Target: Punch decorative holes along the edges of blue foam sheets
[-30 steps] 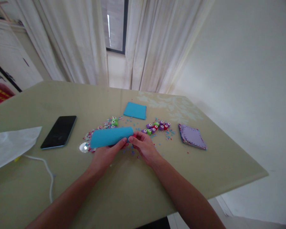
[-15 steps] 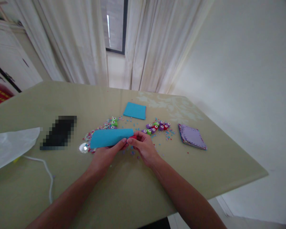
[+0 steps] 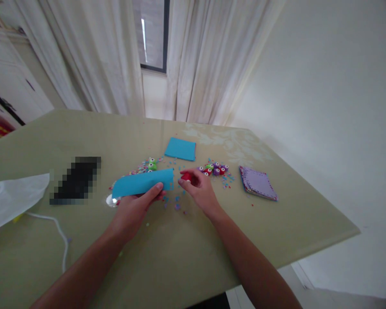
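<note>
My left hand (image 3: 135, 211) holds a curved sheet of blue paper (image 3: 141, 181), its thumb pressed on top; punched holes show along the paper's right edge. A little to the right, my right hand (image 3: 200, 191) is closed around a small red paper punch (image 3: 186, 176), apart from the sheet. Beyond that hand, several small punches (image 3: 216, 169) in purple, green and red with eye shapes stand in a cluster. Green punches (image 3: 152, 164) stand behind the sheet. Tiny coloured paper bits (image 3: 177, 206) lie scattered under and around my hands.
A stack of blue paper (image 3: 180, 149) lies farther back. On the right sits a pile of purple sheets (image 3: 260, 184) with punched edges. To the left are a dark, pixelated phone (image 3: 77, 180), a white sheet (image 3: 16, 199) and a white cable (image 3: 62, 236).
The red punch in my right hand has come off the paper's right edge, uncovering the holes there. My left hand has shifted slightly left with the paper.
</note>
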`<act>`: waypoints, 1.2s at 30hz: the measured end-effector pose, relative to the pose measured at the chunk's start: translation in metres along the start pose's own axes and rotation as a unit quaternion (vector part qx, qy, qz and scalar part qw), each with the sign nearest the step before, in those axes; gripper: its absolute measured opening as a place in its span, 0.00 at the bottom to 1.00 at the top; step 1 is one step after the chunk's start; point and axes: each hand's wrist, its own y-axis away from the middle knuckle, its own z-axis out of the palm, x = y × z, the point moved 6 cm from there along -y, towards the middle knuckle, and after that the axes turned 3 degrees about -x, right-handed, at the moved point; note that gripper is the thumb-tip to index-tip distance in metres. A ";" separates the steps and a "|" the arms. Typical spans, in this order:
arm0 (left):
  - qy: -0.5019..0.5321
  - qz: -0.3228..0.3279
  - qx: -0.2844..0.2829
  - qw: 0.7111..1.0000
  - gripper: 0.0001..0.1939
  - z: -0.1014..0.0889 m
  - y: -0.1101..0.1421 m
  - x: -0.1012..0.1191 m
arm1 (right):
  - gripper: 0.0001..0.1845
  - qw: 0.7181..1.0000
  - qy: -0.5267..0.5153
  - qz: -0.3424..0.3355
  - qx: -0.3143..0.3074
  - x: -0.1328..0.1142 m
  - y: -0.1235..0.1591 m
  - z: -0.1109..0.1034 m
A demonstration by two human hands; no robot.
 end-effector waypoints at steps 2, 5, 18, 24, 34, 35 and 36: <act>-0.015 0.016 -0.007 1.000 0.22 0.000 0.001 0.004 | 0.18 0.988 0.145 -0.051 -0.030 -0.004 0.003 0.005; -0.078 0.051 -0.017 0.996 0.22 -0.004 0.003 0.015 | 0.23 0.946 0.300 -0.105 -0.063 -0.002 0.009 0.016; -0.078 0.085 0.125 0.985 0.18 -0.047 -0.022 0.032 | 0.23 0.803 0.591 -0.068 -0.025 0.003 0.003 0.024; -0.082 0.117 0.129 0.981 0.18 -0.045 -0.019 0.033 | 0.30 0.825 0.517 -0.190 -0.123 0.003 0.009 0.071; -0.020 0.082 0.119 0.989 0.17 -0.043 -0.024 0.017 | 0.12 0.845 0.489 -0.156 -0.149 -0.001 0.006 0.069; -0.017 0.083 0.122 0.989 0.18 -0.044 -0.024 0.016 | 0.11 0.849 0.485 -0.146 -0.149 -0.001 0.005 0.067; -0.018 0.085 0.123 0.989 0.18 -0.044 -0.024 0.016 | 0.10 0.854 0.482 -0.137 -0.143 0.000 0.003 0.065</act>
